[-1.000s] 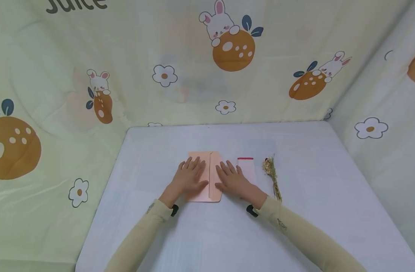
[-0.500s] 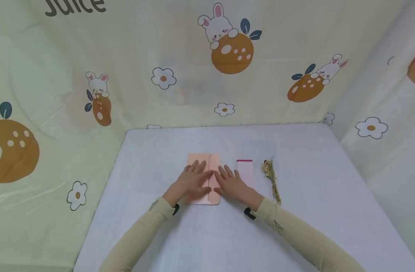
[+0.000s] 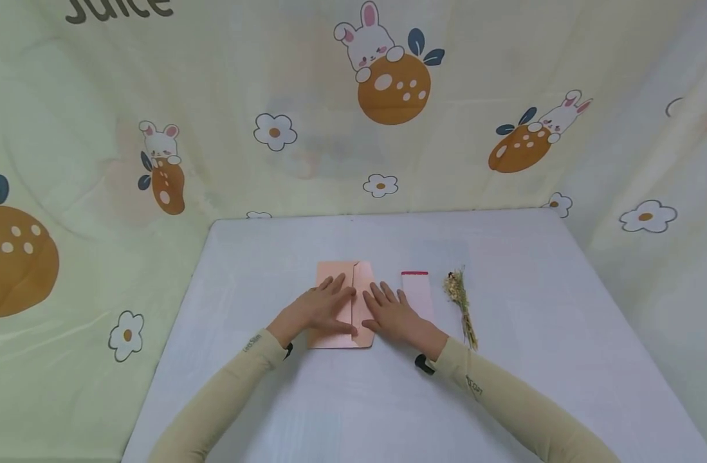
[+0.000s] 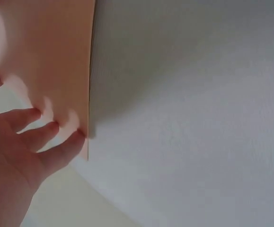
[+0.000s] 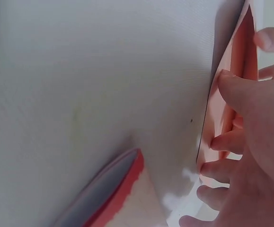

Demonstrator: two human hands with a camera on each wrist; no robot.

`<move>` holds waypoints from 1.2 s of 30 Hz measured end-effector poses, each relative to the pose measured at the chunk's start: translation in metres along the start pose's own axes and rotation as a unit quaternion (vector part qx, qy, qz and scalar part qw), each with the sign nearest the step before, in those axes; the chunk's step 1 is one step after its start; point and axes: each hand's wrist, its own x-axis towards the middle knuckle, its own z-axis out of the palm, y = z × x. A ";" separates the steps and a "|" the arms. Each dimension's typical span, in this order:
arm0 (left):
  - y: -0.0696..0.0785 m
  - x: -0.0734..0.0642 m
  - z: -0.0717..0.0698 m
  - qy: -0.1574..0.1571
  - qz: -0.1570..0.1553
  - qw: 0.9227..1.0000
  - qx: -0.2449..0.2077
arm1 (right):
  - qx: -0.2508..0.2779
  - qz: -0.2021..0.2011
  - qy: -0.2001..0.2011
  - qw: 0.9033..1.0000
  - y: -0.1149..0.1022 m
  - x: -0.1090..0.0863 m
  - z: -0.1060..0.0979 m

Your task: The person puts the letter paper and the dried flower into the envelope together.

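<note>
A peach-coloured folded paper [image 3: 333, 339], like an envelope with a lengthwise seam, lies flat on the table. My left hand [image 3: 318, 307] presses its left part with fingers spread, index fingertip and thumb near the seam. On the narrower right flap rest the fingertips of my right hand [image 3: 395, 316], also spread. In the left wrist view, several fingers of that hand [image 4: 13, 156] touch the paper [image 4: 47, 52] near its edge. The right wrist view shows the flap [image 5: 217, 111] slightly raised at the seam, under the thumb and fingers of my right hand [image 5: 264, 123].
Right of the paper lies a pale pink piece with a red top edge [image 3: 415, 289], partly behind my right hand. Farther right is a small bunch of dried flowers [image 3: 460, 299]. A printed cloth [image 3: 318, 77] hangs behind the white table [image 3: 504, 386].
My left hand has shifted and spread its thumb and index finger along the seam. My right hand has slid slightly down the flap. The head view has shifted a little.
</note>
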 end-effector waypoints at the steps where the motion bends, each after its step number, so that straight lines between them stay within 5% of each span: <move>1: -0.001 -0.001 -0.001 -0.005 0.002 1.000 -0.007 | 0.000 -0.001 0.000 1.000 0.000 0.000 0.000; 11: -0.009 -0.001 -0.006 -0.034 0.006 0.998 -0.045 | 0.014 -0.016 0.017 1.000 -0.001 -0.007 0.003; 36: -0.010 0.002 -0.004 -0.019 0.014 0.999 -0.039 | 0.041 -0.021 0.041 0.998 0.018 -0.009 0.004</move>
